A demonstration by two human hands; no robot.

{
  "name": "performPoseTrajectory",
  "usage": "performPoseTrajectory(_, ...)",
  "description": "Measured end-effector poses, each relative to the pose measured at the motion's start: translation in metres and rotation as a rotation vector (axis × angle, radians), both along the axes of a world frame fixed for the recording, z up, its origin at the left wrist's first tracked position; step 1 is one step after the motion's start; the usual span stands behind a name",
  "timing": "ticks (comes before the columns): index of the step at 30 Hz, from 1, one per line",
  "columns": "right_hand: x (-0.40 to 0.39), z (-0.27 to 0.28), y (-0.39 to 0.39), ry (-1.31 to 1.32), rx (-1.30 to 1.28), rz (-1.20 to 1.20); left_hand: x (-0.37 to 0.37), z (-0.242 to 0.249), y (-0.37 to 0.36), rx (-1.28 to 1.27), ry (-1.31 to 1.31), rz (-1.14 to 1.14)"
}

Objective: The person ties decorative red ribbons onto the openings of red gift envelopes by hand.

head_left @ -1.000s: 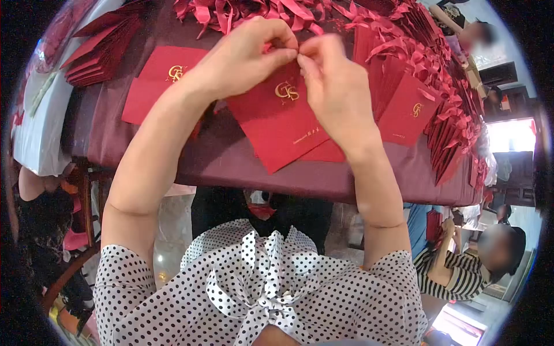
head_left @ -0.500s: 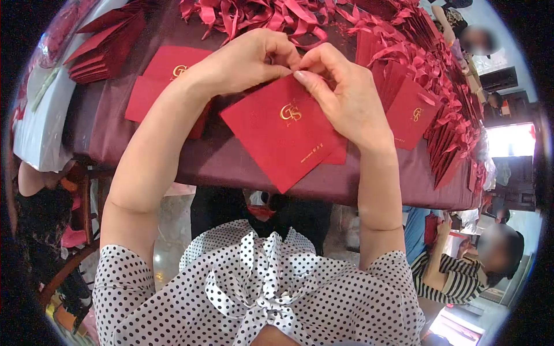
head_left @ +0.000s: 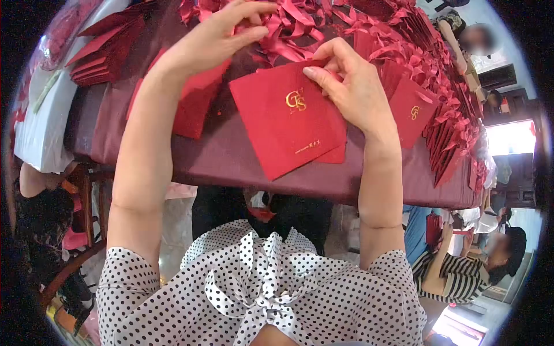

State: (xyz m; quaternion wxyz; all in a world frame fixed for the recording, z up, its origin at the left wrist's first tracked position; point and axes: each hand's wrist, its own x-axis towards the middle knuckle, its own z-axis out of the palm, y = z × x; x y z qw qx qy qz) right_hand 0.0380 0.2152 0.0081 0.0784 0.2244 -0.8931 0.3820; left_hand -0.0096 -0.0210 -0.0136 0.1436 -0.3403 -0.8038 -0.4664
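My right hand (head_left: pixel 352 86) pinches the top corner of a flat red paper bag (head_left: pixel 294 130) between thumb and fingers. The bag bears gold letters and a small gold line of print, and it lies over another red piece (head_left: pixel 334 154). Up and to the left, my left hand (head_left: pixel 236 29) is open, its thumb and fingers apart, beside a heap of red ribbons (head_left: pixel 294 29). Whether its fingertips touch a ribbon cannot be made out. Under my left forearm more flat red bags (head_left: pixel 199 101) lie partly hidden.
Stacked red bags (head_left: pixel 107 55) stand at the left on the dark red tablecloth (head_left: pixel 219 158). Several more with ribbons (head_left: pixel 447 132) line the right side. A white box (head_left: pixel 49 121) is at the left edge. A person in a striped top (head_left: pixel 456 274) is at the right.
My left hand has let go of the bag's corner and moved up and left to the ribbons. The bag has turned a little and shifted slightly up, still in my right hand.
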Motion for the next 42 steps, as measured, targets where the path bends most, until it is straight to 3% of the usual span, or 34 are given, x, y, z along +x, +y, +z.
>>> performPoseTrajectory(1, 0.0, 0.0, 0.0, 0.006, -0.002, -0.002, 0.006, 0.007, 0.004, 0.051, -0.227, -0.047)
performPoseTrajectory(3, -0.002, 0.0, 0.0, 0.004, -0.05, -0.054, 0.011, 0.01, 0.003, -0.07, -0.275, -0.263)
performPoseTrajectory(4, -0.002, 0.0, 0.0, 0.013, -0.051, -0.06, 0.014, 0.011, 0.004, -0.254, -0.058, -0.252)
performPoseTrajectory(6, -0.004, -0.002, 0.001, 0.032, -0.118, -0.044, 0.017, 0.011, 0.007, -0.273, -0.066, -0.224)
performPoseTrajectory(8, -0.004, 0.005, 0.005, 0.056, -0.103, -0.038, 0.01, 0.005, 0.007, -0.058, -0.182, -0.193)
performPoseTrajectory(9, 0.002, 0.016, 0.008, 0.075, -0.044, -0.06, 0.011, 0.006, 0.005, 0.08, -0.344, -0.102)
performPoseTrajectory(11, 0.006, 0.025, 0.017, 0.127, -0.028, -0.042, 0.008, 0.011, -0.001, 0.103, -0.412, 0.157)
performPoseTrajectory(13, 0.015, 0.04, 0.024, 0.052, -0.158, 0.053, 0.004, 0.011, -0.005, 0.166, -0.439, 0.187)
performPoseTrajectory(14, 0.016, 0.043, 0.028, 0.134, -0.263, 0.146, 0.001, 0.01, -0.007, 0.152, -0.451, 0.208)
performPoseTrajectory(16, 0.023, 0.042, 0.043, -0.033, -0.635, 0.297, 0.004, 0.012, -0.003, 0.119, -0.451, 0.23)
performPoseTrajectory(20, 0.007, 0.035, 0.057, -0.185, -1.038, 0.889, 0.002, 0.003, 0.002, 0.224, -0.566, 0.128)
performPoseTrajectory(22, 0.022, 0.039, 0.052, -0.174, -1.184, 0.714, -0.001, -0.001, 0.001, 0.207, -0.546, 0.134)
performPoseTrajectory(24, 0.023, 0.043, 0.047, -0.097, -1.167, 0.754, -0.003, -0.002, 0.002, 0.269, -0.585, 0.078)
performPoseTrajectory(26, 0.029, 0.046, 0.045, 0.053, -0.895, 0.358, -0.001, -0.002, 0.003, 0.33, -0.622, 0.026)
performPoseTrajectory(27, 0.023, 0.041, 0.041, 0.09, -0.915, 0.391, 0.0, 0.001, 0.004, 0.372, -0.658, 0.001)
performPoseTrajectory(29, 0.019, 0.036, 0.028, 0.159, -0.673, 0.017, 0.004, 0.004, 0.007, 0.413, -0.695, -0.022)
performPoseTrajectory(30, 0.01, 0.034, 0.023, 0.414, -0.428, 0.019, 0.005, 0.004, 0.009, 0.5, -0.763, -0.028)
performPoseTrajectory(32, 0.006, 0.032, 0.013, 0.662, 0.017, -0.068, 0.007, 0.004, 0.013, 0.592, -0.831, -0.032)
performPoseTrajectory(33, 0.003, 0.035, 0.004, 0.802, 0.084, -0.021, 0.008, 0.003, 0.015, 0.584, -0.821, -0.044)
performPoseTrajectory(36, 0.003, 0.026, -0.018, 0.281, -0.2, 0.135, 0.009, 0.003, 0.019, 0.561, -0.809, -0.065)
performPoseTrajectory(38, 0.003, 0.02, -0.031, -0.006, -0.314, 0.094, 0.01, 0.004, 0.021, 0.589, -0.873, -0.1)
performPoseTrajectory(42, -0.009, 0.005, -0.033, 0.089, -0.216, 0.067, 0.01, 0.001, 0.023, 0.569, -0.797, -0.109)
